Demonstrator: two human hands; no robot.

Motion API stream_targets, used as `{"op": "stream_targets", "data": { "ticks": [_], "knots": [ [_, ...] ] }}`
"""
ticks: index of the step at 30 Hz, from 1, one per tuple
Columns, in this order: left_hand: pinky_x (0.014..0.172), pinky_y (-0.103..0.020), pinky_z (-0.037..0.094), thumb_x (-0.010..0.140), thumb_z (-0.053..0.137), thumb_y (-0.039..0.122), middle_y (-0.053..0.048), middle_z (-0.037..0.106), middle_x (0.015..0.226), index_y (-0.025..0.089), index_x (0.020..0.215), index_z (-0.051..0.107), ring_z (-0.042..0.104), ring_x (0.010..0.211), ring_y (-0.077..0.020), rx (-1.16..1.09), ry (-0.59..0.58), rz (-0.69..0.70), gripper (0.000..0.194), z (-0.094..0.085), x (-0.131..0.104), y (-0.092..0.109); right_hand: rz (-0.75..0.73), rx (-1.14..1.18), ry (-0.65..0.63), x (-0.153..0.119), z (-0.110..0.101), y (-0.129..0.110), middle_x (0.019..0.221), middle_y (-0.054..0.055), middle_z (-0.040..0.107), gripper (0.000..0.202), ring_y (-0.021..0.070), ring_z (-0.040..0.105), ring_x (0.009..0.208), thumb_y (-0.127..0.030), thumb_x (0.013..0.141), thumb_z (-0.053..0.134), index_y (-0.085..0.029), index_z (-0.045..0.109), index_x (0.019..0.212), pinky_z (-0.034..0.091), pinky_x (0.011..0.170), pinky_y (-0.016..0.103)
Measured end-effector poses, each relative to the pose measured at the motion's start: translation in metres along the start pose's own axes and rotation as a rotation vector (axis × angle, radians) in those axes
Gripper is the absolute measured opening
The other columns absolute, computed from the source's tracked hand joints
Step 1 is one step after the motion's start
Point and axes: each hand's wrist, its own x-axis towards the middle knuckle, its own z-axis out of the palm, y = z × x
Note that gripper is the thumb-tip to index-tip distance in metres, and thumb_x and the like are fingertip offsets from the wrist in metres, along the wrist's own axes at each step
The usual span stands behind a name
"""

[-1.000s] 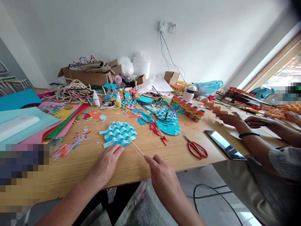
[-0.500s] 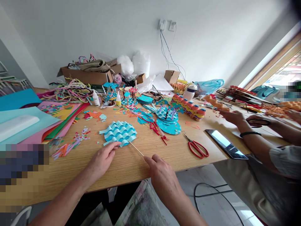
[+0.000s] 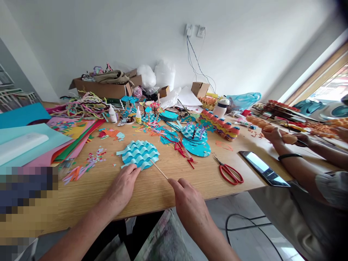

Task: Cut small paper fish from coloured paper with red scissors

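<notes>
A round blue paper piece [image 3: 140,152] with wavy pale-blue strips lies flat on the wooden table [image 3: 95,195]. My left hand [image 3: 124,181] rests at its lower left edge, fingers together on the near strip; whether they pinch it is hard to see. Between the fingers of my right hand [image 3: 187,195] is a thin wooden stick [image 3: 160,170], whose far tip touches the lower right part of the paper piece. Red-handled scissors [image 3: 230,173] lie to the right of my right hand.
Coloured paper sheets [image 3: 73,141] are stacked left. Glue bottles [image 3: 112,114] and blue paper discs [image 3: 197,145] stand or lie behind. A black tablet [image 3: 262,167] is at right, near a person's hands [image 3: 274,137] holding an orange egg-carton strip.
The stick's tip has moved slightly up and right on the paper piece. At right, the person's hands have raised an orange carton strip. The whole view has shifted a little.
</notes>
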Motion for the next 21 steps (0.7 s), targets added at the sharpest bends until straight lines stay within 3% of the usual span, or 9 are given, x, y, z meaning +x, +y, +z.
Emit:
{"op": "stream_targets", "data": {
  "ticks": [8,21],
  "knots": [
    [0.080,-0.031,0.049,0.077,0.030,-0.001,-0.009,0.059,0.094,0.015,0.105,0.062,0.056,0.087,-0.0185,0.020,0.026,0.011,0.045,0.001,0.000,0.000,-0.012,-0.019,0.005,0.004,-0.001,-0.001,0.086,0.003,0.058,0.034,0.0151,0.058,0.077,-0.007,0.082,0.038,-0.025,0.055,0.106,0.028,0.055,0.025],
    [0.081,-0.031,0.048,0.078,0.031,0.000,-0.007,0.059,0.093,0.017,0.102,0.061,0.056,0.087,-0.0181,0.056,0.035,0.006,0.043,0.003,-0.001,0.001,-0.031,-0.065,-0.029,0.017,-0.006,-0.009,0.082,0.004,0.058,0.030,0.0160,0.058,0.072,-0.003,0.072,0.042,-0.022,0.058,0.089,0.022,0.050,0.025]
  ]
}}
